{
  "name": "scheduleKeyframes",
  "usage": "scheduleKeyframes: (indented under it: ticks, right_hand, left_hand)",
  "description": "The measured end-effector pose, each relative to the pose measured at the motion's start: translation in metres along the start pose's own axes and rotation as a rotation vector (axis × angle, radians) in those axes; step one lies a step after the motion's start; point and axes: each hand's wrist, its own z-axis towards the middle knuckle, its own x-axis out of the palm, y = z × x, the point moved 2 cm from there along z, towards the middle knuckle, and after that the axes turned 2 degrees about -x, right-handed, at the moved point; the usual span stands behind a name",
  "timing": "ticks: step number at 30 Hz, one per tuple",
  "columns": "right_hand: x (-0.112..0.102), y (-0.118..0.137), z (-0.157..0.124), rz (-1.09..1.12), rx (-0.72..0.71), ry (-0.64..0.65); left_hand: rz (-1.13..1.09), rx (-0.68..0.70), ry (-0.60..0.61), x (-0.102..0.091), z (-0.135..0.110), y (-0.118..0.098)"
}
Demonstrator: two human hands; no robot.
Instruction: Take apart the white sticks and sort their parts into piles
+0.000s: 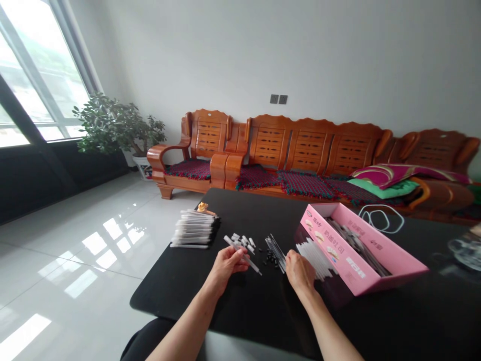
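Observation:
My left hand (226, 262) is closed around a white pen (243, 255) that points away to the right, tip near the table. My right hand (298, 269) rests fingers-down on a bunch of thin black refills (275, 248), pinching at them. Between the hands lie several small white caps (243, 240) and small black bits (269, 259). A stack of finished white pens (193, 229) lies to the left. White pen barrels (313, 255) lie just right of my right hand.
A pink cardboard box (370, 263) holding more dark refills stands at the right on the black table (240, 301). A white cord loop (379, 216) lies behind it. Wooden sofas (300, 145) and a potted plant (116, 125) stand beyond.

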Motion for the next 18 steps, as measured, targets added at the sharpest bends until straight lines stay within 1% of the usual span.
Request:
scheduleKeyframes:
  ticks: [2, 3, 4, 5, 6, 8, 9, 10, 11, 13, 15, 18]
  right_hand:
    - [-0.011, 0.012, -0.006, 0.088, -0.058, -0.049]
    - [-0.016, 0.019, -0.010, 0.177, -0.099, -0.056]
    - [-0.020, 0.027, -0.015, 0.305, -0.144, -0.034]
    - [-0.022, 0.035, -0.021, 0.469, -0.181, 0.031]
    - [-0.022, 0.042, -0.027, 0.656, -0.187, 0.141]
    - [-0.017, 0.052, -0.039, 0.994, -0.068, 0.395]
    - [-0.014, 0.056, -0.044, 1.122, 0.014, 0.508]
    - [-0.011, 0.058, -0.049, 1.216, 0.088, 0.592]
    - [-0.009, 0.060, -0.052, 1.282, 0.137, 0.648]
    - [-0.008, 0.060, -0.055, 1.364, 0.165, 0.684]
    - [-0.009, 0.057, -0.054, 1.400, 0.138, 0.691]
    - [-0.016, 0.047, -0.049, 1.360, 0.078, 0.722]
  left_hand:
    - [0.000, 0.010, 0.031, 0.003, -0.002, -0.002]
    - [0.000, 0.014, 0.046, 0.005, -0.004, -0.003]
    - [0.000, 0.016, 0.062, 0.007, -0.006, -0.004]
    - [-0.001, 0.018, 0.082, 0.010, -0.007, -0.005]
    - [-0.003, 0.021, 0.101, 0.012, -0.009, -0.006]
    - [-0.009, 0.031, 0.122, 0.016, -0.010, -0.006]
    - [-0.012, 0.036, 0.117, 0.017, -0.010, -0.005]
    - [-0.013, 0.039, 0.099, 0.016, -0.010, -0.004]
    - [-0.014, 0.035, 0.073, 0.015, -0.009, -0.003]
    - [-0.024, 0.017, 0.021, 0.010, -0.005, 0.001]
    - [-0.050, -0.002, -0.021, 0.005, -0.002, 0.003]
    - [-0.117, -0.001, -0.090, -0.005, 0.004, -0.001]
